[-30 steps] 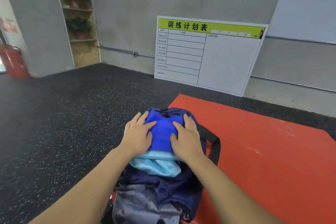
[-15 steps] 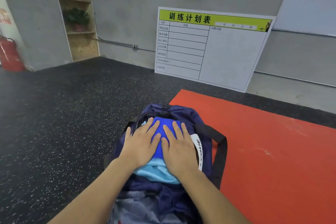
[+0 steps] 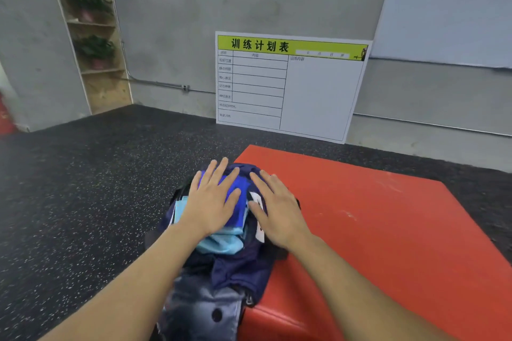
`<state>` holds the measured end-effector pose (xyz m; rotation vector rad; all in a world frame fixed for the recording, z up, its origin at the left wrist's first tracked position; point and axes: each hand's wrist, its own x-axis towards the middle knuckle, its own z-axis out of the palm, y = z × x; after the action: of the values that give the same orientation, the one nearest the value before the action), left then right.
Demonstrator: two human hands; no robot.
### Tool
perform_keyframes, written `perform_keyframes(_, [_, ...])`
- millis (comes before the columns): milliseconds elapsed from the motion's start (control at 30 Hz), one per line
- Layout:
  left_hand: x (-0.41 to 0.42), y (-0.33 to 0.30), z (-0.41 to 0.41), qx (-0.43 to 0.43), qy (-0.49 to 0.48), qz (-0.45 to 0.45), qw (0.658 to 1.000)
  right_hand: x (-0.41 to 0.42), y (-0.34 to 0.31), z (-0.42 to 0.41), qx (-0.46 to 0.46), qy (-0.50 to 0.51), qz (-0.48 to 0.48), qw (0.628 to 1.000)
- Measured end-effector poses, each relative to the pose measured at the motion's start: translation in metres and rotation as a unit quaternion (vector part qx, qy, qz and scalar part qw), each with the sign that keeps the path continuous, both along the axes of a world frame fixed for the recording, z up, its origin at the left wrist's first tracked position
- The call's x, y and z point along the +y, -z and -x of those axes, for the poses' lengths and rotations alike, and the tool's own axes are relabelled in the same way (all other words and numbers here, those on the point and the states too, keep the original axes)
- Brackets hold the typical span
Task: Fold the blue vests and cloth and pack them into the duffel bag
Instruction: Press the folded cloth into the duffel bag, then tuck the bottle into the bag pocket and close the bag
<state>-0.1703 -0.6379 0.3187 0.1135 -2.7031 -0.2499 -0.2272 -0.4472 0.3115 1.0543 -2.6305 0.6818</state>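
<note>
I saw both flat, spread hands slide farther along the duffel bag (image 3: 238,268), left hand (image 3: 210,202) pressing the blue vests (image 3: 235,196) and light cloth (image 3: 221,243) inside, right hand (image 3: 277,210) shifted onto the bag's right edge, so packing looked nearly finished.

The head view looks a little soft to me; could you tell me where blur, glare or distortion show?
In the head view, both the left hand and the right hand are slightly smeared on the duffel bag; glare streaks the whiteboard; the wide-angle lens bows the shelf; the training chart's small print is unreadable.
</note>
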Motion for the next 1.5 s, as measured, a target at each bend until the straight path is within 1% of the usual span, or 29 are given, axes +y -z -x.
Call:
perform_keyframes(200, [0.1,-0.043,-0.019,0.005,0.088,-0.009,0.996,0.117,-0.03,-0.027,0.009,0.051,0.013,0.999])
perform_keyframes(400, [0.225,-0.068,-0.032,0.018,0.165,-0.017,0.986,0.245,-0.057,-0.07,0.037,0.121,0.021,0.992])
perform_keyframes(567, [0.339,-0.075,-0.045,0.023,0.259,-0.017,0.965,0.355,-0.062,-0.11,0.062,0.196,0.027,0.978])
perform_keyframes(767, [0.476,-0.06,-0.069,0.005,0.362,-0.002,0.932,0.484,-0.043,-0.173,0.053,0.298,0.026,0.953])
perform_keyframes(967, [0.601,-0.023,-0.116,-0.03,0.462,0.011,0.886,0.595,0.006,-0.245,0.031,0.383,0.025,0.923])
perform_keyframes(1133, [0.681,0.03,-0.166,-0.083,0.527,0.028,0.845,0.661,0.069,-0.32,-0.01,0.454,0.052,0.89])
perform_keyframes(1333, [0.742,0.116,-0.229,-0.19,0.571,0.053,0.797,0.705,0.176,-0.421,-0.098,0.524,0.069,0.844])
perform_keyframes(1500, [0.765,0.194,-0.284,-0.286,0.579,0.082,0.759,0.71,0.269,-0.503,-0.192,0.573,0.085,0.792])
